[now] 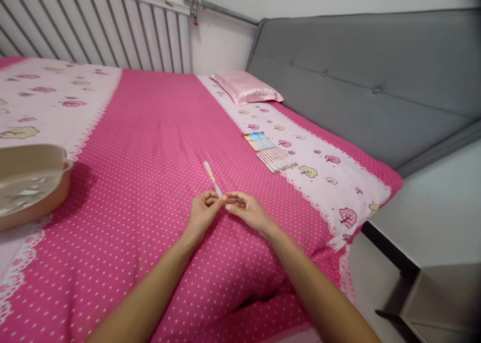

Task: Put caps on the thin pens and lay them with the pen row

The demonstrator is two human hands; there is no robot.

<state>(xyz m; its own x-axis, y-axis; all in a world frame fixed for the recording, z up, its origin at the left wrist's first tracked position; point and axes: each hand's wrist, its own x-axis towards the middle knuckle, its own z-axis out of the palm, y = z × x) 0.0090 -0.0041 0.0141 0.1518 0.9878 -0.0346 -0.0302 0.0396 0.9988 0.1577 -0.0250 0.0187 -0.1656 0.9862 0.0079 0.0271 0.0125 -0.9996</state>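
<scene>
A slim pen [211, 175] with a pale body and an orange-pink pattern points up and away over the bed. My left hand [203, 214] pinches its near end between thumb and fingers. The fingertips of my right hand [246, 210] meet the same end from the right, closed with the thumb against the fingers. What exactly sits between the right fingertips is hidden. Beyond my hands and to the right lie two rows of similar pens, a blue-toned row [260, 140] and a paler row [277, 159], side by side on the bedspread.
The pink dotted bedspread [158, 132] spreads under everything. At the left stands a beige plastic basin [65, 183] with small whitish pieces inside. A pink pillow [246, 86] lies near the grey headboard [356, 77]. Behind the bed is a white radiator [143, 32].
</scene>
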